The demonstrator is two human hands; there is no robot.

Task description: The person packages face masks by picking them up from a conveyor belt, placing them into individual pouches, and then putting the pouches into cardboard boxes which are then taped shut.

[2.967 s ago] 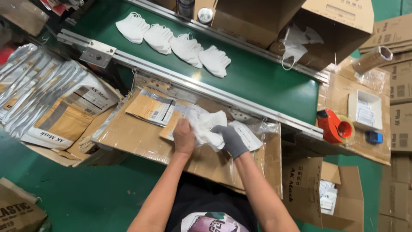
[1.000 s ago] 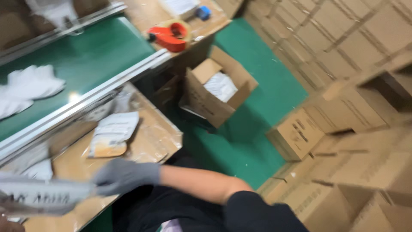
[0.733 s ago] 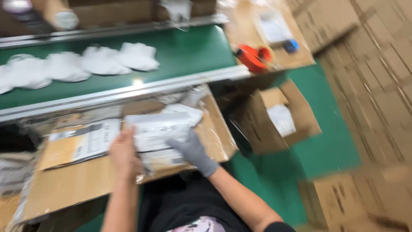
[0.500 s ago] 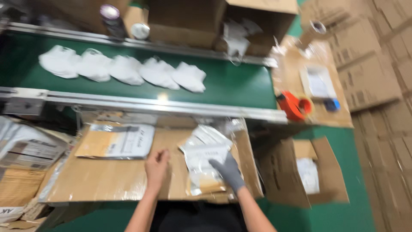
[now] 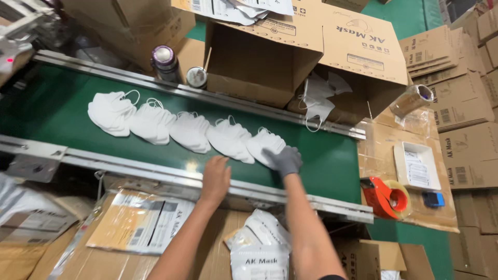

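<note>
Five white folded face masks (image 5: 187, 130) lie in an overlapping row on the green conveyor belt (image 5: 332, 161), between its two metal side rails. The right hand (image 5: 284, 159), in a grey knit glove, rests on the rightmost mask (image 5: 262, 145) with fingers spread and pressing down, not closed around anything. The bare left hand (image 5: 215, 177) reaches over the near rail (image 5: 155, 173), open and flat, its fingertips just short of the neighbouring mask (image 5: 230, 140); it holds nothing. The masks look light, soft and springy, made of a fleecy non-woven cloth with thin elastic ear loops that could snag on one another; they are likely best taken by the folded body or pinched at the edge rather than by the loops, and because they overlap, lifting one may drag the next along. On the cardboard-covered surface (image 5: 207, 249) below the belt lie sealed glossy pouches (image 5: 259, 249) and flat printed bags (image 5: 142, 220), smooth and probably slippery. An orange tape dispenser (image 5: 385, 196) stands to the right, and an open cardboard box (image 5: 259, 57) holding loose masks sits beyond the belt.
</note>
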